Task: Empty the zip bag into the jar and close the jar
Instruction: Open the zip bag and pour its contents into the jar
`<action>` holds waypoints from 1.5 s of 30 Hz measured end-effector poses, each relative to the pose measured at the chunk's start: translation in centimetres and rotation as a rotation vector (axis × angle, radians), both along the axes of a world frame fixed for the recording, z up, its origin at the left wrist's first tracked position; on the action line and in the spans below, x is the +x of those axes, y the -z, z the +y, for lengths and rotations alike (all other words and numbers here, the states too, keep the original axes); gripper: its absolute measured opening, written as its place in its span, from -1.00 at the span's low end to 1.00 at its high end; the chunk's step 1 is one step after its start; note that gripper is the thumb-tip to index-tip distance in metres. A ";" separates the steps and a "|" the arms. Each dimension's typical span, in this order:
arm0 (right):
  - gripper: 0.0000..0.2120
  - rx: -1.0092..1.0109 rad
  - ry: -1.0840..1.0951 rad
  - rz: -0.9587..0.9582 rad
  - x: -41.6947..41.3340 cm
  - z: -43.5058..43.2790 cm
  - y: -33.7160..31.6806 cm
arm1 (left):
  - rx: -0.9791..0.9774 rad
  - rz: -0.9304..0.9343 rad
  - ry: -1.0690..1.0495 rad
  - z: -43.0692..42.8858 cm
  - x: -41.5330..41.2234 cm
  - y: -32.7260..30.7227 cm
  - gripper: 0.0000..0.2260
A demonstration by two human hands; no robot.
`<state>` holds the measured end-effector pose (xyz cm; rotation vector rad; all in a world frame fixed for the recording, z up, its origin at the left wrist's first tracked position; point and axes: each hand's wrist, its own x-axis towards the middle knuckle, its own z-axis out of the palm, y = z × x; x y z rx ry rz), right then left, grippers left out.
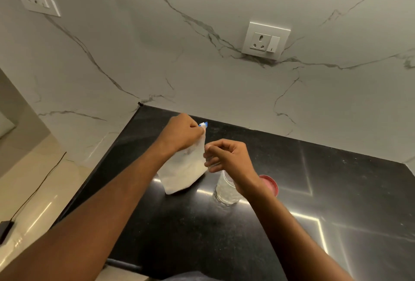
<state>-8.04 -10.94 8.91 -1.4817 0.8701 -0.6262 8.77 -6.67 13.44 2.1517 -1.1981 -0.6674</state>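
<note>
- Left hand [183,131] pinched tight on the blue-zip top of the bag [184,170]; bag upright on the black counter [224,235], white contents inside
- Right hand [226,157] loosely curled at the bag's right edge; whether it grips, I cannot tell
- Jar [225,192] lidless, just right of the bag; red lid [270,185] beside the jar

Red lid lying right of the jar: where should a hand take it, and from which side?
Judging by its pose, take the red lid by its rim from above. It lies flat on the black counter, and the right wrist and glass jar crowd its left, so come in from the right.
</note>
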 end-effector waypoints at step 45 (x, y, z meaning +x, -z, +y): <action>-0.76 -0.107 0.825 -0.182 -20.6 -7.0 -1.0 | -0.356 0.794 0.248 -4.6 -10.6 -2.4 -0.82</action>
